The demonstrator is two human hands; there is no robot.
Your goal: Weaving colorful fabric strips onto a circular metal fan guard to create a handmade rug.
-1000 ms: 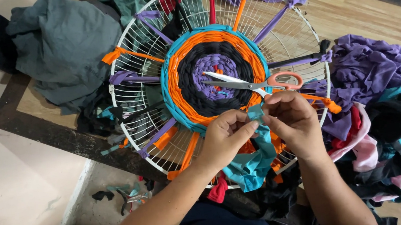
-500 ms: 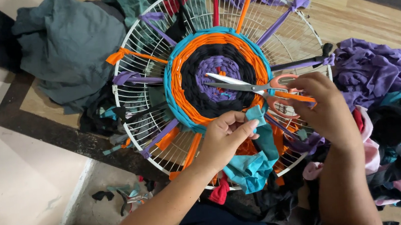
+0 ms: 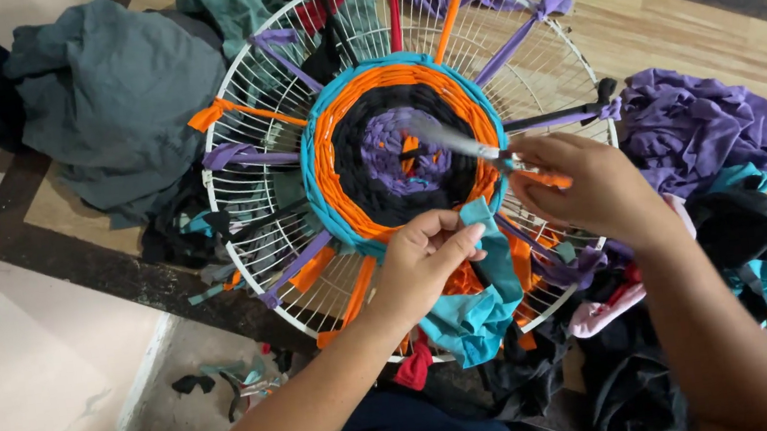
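Observation:
A round white wire fan guard (image 3: 248, 106) lies in front of me, used as a loom with purple, orange and red fabric spokes. At its middle sits a woven disc (image 3: 403, 153) of purple, black, orange and teal rings. My left hand (image 3: 422, 261) pinches a teal fabric strip (image 3: 487, 276) at the disc's lower edge. My right hand (image 3: 587, 187) grips orange-handled scissors (image 3: 482, 148), blades blurred and pointing left over the disc.
A grey-green cloth heap (image 3: 105, 93) lies at the left. Purple cloth (image 3: 701, 126) with teal, black and pink scraps is piled at the right. Fabric offcuts (image 3: 239, 381) lie on the floor below the dark table edge (image 3: 101, 267).
My right hand left the teal strip, took hold of the scissors that lay on the disc and lifted them. My left hand kept hold of the strip.

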